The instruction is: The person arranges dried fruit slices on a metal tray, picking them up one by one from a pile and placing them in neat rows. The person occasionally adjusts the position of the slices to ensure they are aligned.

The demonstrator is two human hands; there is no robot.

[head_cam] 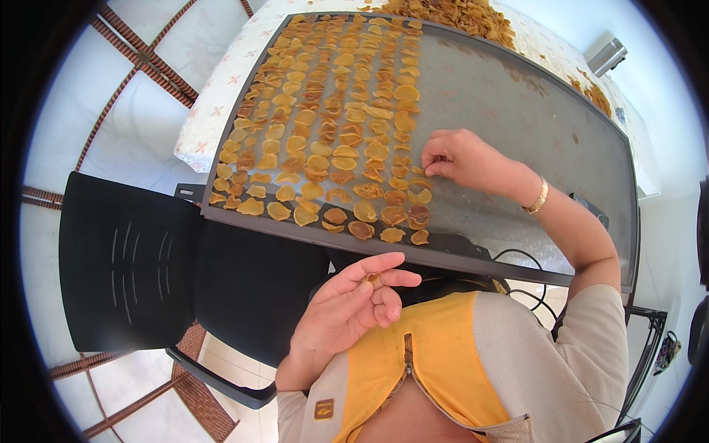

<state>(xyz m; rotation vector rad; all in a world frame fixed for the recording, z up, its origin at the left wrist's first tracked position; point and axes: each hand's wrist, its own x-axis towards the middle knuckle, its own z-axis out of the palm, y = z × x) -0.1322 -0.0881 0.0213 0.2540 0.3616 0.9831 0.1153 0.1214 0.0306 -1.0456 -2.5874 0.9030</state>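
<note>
A large dark-framed mesh screen [498, 155] lies before me, its left half covered with rows of thin, amber dried slices [343, 105]. My right hand [454, 158], with a gold bracelet on the wrist, has its thumb and forefinger pinched at a slice [417, 170] at the end of the rightmost row, over the mesh. Near my chest, below the frame's front edge, my left hand [357, 299] is palm up with a small brown slice [374, 278] between its thumb and fingers.
Behind the screen, a heap of the same slices [460, 19] rests on a patterned tablecloth [221, 88], with a smaller pile [595, 99] at the right near a metal cylinder [607, 57]. A black chair [127, 260] stands at the left. A dark cable [526, 252] loops by the front edge.
</note>
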